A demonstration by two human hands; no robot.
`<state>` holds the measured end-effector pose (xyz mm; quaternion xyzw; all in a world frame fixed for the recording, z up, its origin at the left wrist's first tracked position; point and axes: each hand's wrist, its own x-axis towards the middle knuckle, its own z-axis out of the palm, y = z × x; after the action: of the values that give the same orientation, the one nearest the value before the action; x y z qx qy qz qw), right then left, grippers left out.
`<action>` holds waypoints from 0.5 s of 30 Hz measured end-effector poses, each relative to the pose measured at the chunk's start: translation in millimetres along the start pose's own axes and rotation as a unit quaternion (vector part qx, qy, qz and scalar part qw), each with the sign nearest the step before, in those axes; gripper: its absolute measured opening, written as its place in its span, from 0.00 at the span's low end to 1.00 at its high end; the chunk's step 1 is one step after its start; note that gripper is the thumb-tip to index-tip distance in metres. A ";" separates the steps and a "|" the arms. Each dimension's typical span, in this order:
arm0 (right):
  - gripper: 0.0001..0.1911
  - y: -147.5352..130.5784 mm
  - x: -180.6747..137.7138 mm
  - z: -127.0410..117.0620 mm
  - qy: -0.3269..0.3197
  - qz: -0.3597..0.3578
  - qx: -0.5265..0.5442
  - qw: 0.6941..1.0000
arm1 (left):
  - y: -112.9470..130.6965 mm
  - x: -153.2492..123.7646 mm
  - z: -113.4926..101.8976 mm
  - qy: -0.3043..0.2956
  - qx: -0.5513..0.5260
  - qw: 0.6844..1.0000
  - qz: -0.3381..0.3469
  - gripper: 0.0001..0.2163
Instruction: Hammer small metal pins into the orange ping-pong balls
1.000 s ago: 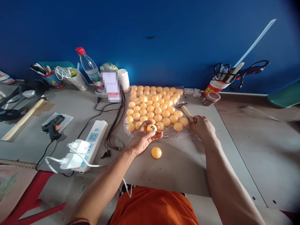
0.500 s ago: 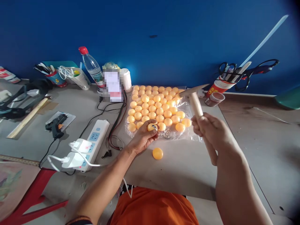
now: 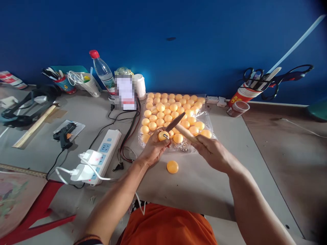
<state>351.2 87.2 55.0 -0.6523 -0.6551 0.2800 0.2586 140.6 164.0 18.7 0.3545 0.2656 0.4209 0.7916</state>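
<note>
My left hand (image 3: pixel 153 151) is closed round an orange ball (image 3: pixel 162 135) that has a small metal piece on its top. My right hand (image 3: pixel 213 154) grips the wooden handle of a small hammer (image 3: pixel 182 129), and its dark metal head lies just above the held ball. Behind both hands a clear plastic bag (image 3: pixel 208 119) holds several orange balls in rows. One loose orange ball (image 3: pixel 172 166) lies on the grey table (image 3: pixel 194 183) in front of my hands. Small metal bits (image 3: pixel 182 146) lie at the bag's near edge.
A white power strip (image 3: pixel 102 153) with plugged chargers and cables lies to the left, near a black glue gun (image 3: pixel 63 132). A water bottle (image 3: pixel 103 73), cups of pens and a white jar stand along the blue wall. A red cup with scissors (image 3: pixel 245 93) stands at back right.
My right hand took the hammer up from the table beside the bag, raised it, then swung it left and down to the ball in my left hand.
</note>
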 end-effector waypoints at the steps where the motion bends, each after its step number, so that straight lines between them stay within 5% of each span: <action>1: 0.17 0.8 -0.4 -0.9 0.022 0.008 0.009 1.000 | -0.7 0.0 -0.3 -0.001 -0.002 1.000 0.004 0.24; 15: 0.17 -0.4 -0.2 -0.5 -0.020 -0.031 -0.033 0.999 | -5.7 -0.2 -2.8 0.002 0.019 1.000 0.011 0.21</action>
<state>351.3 87.0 55.6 -0.6342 -0.6888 0.2630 0.2327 141.2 162.5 12.6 0.3719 0.2712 0.4253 0.7793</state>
